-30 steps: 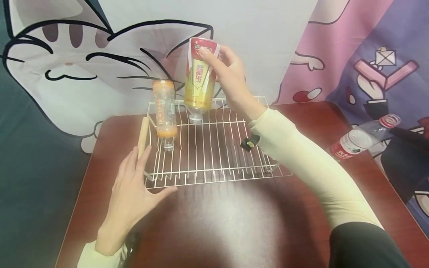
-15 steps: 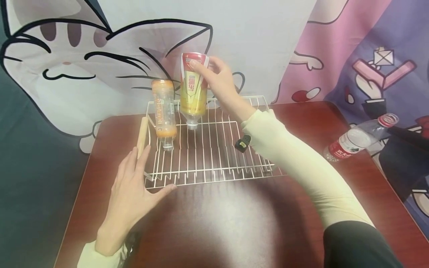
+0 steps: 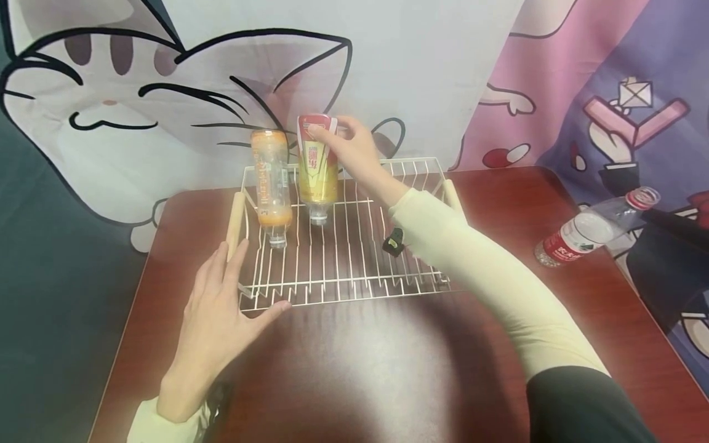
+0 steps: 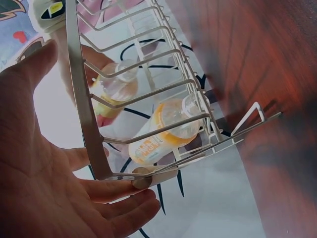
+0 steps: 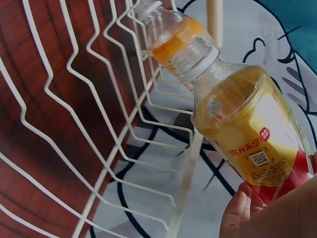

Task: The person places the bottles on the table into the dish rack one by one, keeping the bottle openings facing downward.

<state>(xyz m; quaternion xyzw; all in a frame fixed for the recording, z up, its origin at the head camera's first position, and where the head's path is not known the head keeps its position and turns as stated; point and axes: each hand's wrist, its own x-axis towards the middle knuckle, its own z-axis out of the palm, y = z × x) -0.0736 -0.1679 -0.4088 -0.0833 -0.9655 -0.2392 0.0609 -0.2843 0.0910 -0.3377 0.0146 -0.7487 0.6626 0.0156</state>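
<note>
My right hand (image 3: 357,154) grips a plastic bottle with a yellow and red label (image 3: 317,175) near its base. This bottle is upside down, its uncapped neck (image 5: 198,59) pointing into the white wire dish rack (image 4: 85,99). Beside it on the left, a clear bottle with orange printing (image 3: 271,178) stands neck down between the rack's wires. My left hand (image 3: 213,320) rests at the rack's left end, fingers extended by the wooden handle (image 3: 235,221) and thumb spread toward the front wire. In the left wrist view the fingers lie along the outside of the frame.
A clear bottle with a red and white label (image 3: 570,237) stands uncapped at the table's right side. The rack sits on a reddish-brown table (image 3: 354,369). Behind it hangs a cartoon-printed cloth (image 3: 432,80). A second wooden handle (image 3: 453,195) marks the rack's right end.
The right hand has lowered the yellow bottle into the rack and moved it slightly left, close beside the orange one. The left hand has stayed in place.
</note>
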